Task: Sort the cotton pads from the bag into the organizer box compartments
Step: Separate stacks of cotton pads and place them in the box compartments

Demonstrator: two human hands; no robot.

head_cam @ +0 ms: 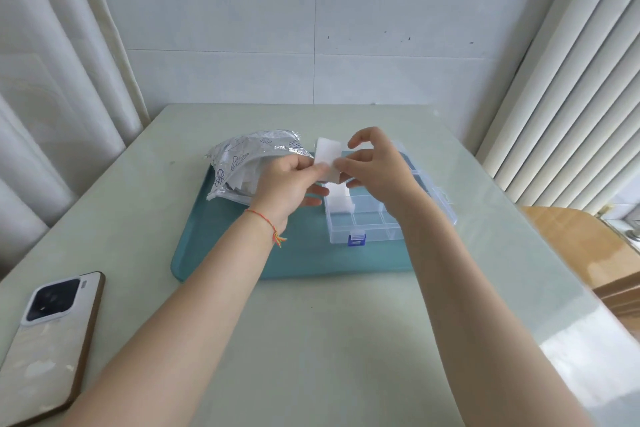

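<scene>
left hand point(289, 180): pinching near end of cotton pad point(329, 158), held above organizer box point(374, 215)
right hand point(375, 166): fingertips pinching pad's right edge
box: lid open, right half of teal tray point(225, 253); pads point(341, 203) in left compartment
bag point(242, 163): tray's far-left corner, open
phone point(52, 340): tabletop near-left corner

The scene was brightly and evenly lit by daylight from the right, where the blinds point(561, 87) were washed pale. Glare was seen on the glossy table point(571, 340) at its right edge. Shadows were soft and faint. Straight lines were bowed toward the edges by the wide-angle lens; focus was slightly soft throughout.
</scene>
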